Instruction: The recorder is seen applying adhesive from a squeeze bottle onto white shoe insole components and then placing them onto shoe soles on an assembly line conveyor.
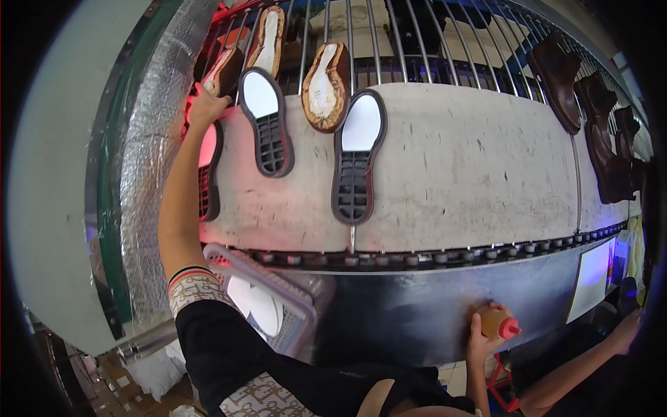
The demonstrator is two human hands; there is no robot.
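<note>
Black sleeve leads to the left hand, at the leftmost shoe upper on the conveyor, slanting up-right; fingertips partly obscured, grip indeterminable. Right hand grips an amber bottle, partly covered, long axis crosswise, red nozzle pointing right.

Soles: black, white forefoot, black grid heel, thin reddish line along the edge; leftmost one tinted pink-red. Shoes next to them: white centre, mottled tan-brown rim. Boots: dark reddish brown. Boards: pale grey, dark scuff marks, red glow at left. Rods: silver. Foil: crinkled silver. Strip: green. Bottle: amber, red cap. Basket: pale lilac-grey. Bench: dark steel, bluish sheen. Sleeve: black; cuff beige-brown print, orange-red stripe.
</note>
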